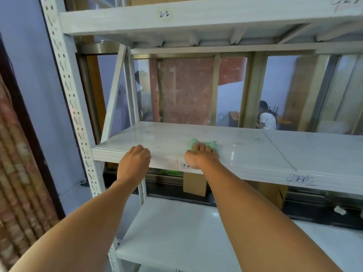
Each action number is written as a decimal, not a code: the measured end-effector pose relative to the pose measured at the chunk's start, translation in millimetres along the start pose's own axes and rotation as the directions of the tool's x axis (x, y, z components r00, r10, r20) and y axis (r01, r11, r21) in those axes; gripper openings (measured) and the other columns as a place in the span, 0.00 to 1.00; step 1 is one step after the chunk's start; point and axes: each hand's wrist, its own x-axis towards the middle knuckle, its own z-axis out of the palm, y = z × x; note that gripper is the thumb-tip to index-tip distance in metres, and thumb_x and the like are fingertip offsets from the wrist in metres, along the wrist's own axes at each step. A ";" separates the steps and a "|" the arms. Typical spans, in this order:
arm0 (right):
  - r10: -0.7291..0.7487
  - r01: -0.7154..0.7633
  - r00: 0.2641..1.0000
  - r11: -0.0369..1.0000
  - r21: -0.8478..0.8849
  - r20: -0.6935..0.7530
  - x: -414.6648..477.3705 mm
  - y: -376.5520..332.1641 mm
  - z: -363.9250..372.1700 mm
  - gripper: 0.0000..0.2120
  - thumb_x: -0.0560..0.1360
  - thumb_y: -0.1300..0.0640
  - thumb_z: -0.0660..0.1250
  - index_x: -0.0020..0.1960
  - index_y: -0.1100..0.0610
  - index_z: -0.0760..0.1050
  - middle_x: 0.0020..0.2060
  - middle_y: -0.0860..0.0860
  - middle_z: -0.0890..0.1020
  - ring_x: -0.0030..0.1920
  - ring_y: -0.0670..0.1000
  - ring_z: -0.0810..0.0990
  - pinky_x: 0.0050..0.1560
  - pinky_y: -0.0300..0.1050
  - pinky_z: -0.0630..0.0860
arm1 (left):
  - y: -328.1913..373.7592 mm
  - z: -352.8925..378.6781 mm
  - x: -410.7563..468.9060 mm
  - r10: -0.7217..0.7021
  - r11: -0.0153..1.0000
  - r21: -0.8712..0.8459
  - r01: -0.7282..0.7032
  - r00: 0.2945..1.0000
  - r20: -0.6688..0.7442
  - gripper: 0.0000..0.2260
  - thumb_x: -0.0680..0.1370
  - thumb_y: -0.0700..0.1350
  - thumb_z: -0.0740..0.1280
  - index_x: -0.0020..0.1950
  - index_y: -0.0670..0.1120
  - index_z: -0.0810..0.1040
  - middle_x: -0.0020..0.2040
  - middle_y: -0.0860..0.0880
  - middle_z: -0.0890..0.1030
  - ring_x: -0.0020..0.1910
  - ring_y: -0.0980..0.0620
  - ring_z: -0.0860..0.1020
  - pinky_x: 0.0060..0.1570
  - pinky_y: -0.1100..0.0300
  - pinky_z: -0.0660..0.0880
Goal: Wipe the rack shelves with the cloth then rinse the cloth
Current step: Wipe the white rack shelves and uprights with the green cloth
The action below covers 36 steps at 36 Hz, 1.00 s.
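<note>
One wide-angle view is given from the head, aimed forward and slightly down; the middle shelf (245,146) is seen near, centred, a lower shelf (176,232) at 6 o'clock

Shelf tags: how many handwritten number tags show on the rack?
4. 2-2 tag on the top shelf edge; a cropped tag at that shelf's right; 3-2 tag on the middle shelf edge, partly behind the right hand; 3-3 tag further right. Others may lie out of frame.

White rack shelf (245,146), labelled 3-2; a green cloth (213,145) lies near its front edge.
</note>
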 end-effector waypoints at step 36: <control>-0.217 0.217 0.976 0.975 -0.041 0.001 70.1 -300.2 58.0 0.33 0.81 0.42 0.48 0.81 0.53 0.44 0.80 0.55 0.51 0.79 0.59 0.49 0.78 0.57 0.48 | -214.0 -31.6 35.9 0.316 0.949 0.025 -0.316 0.942 -0.112 0.07 0.68 0.33 0.74 0.35 0.41 0.80 0.34 0.46 0.79 0.34 0.44 0.77 0.29 0.53 0.76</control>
